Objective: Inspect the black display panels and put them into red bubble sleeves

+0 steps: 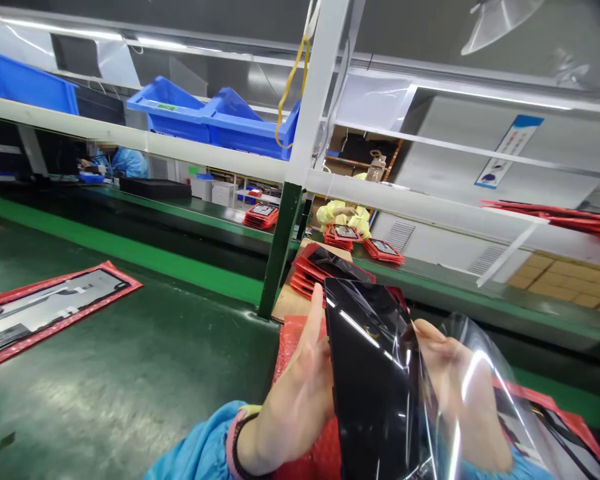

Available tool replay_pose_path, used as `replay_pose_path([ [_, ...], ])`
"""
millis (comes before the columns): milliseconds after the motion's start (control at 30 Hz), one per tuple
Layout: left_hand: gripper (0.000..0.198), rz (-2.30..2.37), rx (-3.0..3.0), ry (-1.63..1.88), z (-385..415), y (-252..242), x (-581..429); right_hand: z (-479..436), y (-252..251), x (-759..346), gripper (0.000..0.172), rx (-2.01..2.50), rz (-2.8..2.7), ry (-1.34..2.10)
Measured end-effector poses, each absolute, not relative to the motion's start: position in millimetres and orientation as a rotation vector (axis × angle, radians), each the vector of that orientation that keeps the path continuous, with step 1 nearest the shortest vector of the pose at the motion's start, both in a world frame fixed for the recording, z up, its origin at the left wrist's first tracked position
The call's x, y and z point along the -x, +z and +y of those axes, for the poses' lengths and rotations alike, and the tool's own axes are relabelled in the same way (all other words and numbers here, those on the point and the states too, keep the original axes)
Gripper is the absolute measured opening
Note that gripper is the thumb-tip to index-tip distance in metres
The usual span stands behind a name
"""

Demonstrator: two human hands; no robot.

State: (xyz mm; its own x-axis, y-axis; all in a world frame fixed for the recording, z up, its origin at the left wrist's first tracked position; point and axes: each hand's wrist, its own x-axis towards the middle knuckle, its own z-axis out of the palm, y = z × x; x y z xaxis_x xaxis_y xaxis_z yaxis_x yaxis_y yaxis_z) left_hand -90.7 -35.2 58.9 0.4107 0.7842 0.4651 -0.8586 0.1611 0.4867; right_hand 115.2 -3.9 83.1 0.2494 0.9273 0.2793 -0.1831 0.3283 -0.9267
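A glossy black tablet-like screen panel (367, 387) is held up and tilted in front of me. My left hand (293, 400) grips its left edge, with the thumb pointing up alongside and the other fingers mostly behind the panel. At the right edge, my right hand (455, 387) pinches a clear plastic film (487, 350), which bulges away from the panel across that hand. Part of the film still lies along the panel's side. Below and behind the panel, red bubble wrap (293, 337) partly shows.
An opened device in a red sleeve (65, 300) lies left on the green bench (180, 353). Red-sleeved panels (310, 267) are stacked behind my hands; another device (560, 427) sits at right. A post (283, 253) and blue bins (220, 117) stand beyond. Two people work farther back.
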Motion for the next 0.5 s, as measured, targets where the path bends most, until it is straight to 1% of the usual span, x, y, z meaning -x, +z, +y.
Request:
replay_pose_path([
  [67,0.077,-0.088,-0.775,1.162,-34,59,90,-4,81,-118,0.018,0.939,-0.926,1.016],
  [167,0.077,-0.06,-0.778,1.147,-31,57,88,-7,79,-121,0.015,0.966,-0.846,1.095],
  [233,0.073,-0.047,-0.77,1.151,-28,55,86,-10,76,-122,0.012,1.038,-0.831,1.138],
  [300,0.067,-0.03,-0.773,1.187,-27,54,85,-13,72,-124,0.014,1.144,-0.791,1.082],
  [333,0.065,-0.02,-0.775,1.212,-26,54,84,-15,70,-125,0.02,1.188,-0.763,1.028],
  [400,0.063,-0.008,-0.772,1.237,-26,56,81,-18,66,-127,0.038,1.235,-0.718,0.964],
  [467,0.064,-0.007,-0.752,1.223,-26,57,78,-21,64,-129,0.056,1.249,-0.723,1.007],
  [500,0.065,-0.005,-0.742,1.209,-25,58,77,-21,63,-129,0.059,1.256,-0.735,1.037],
])
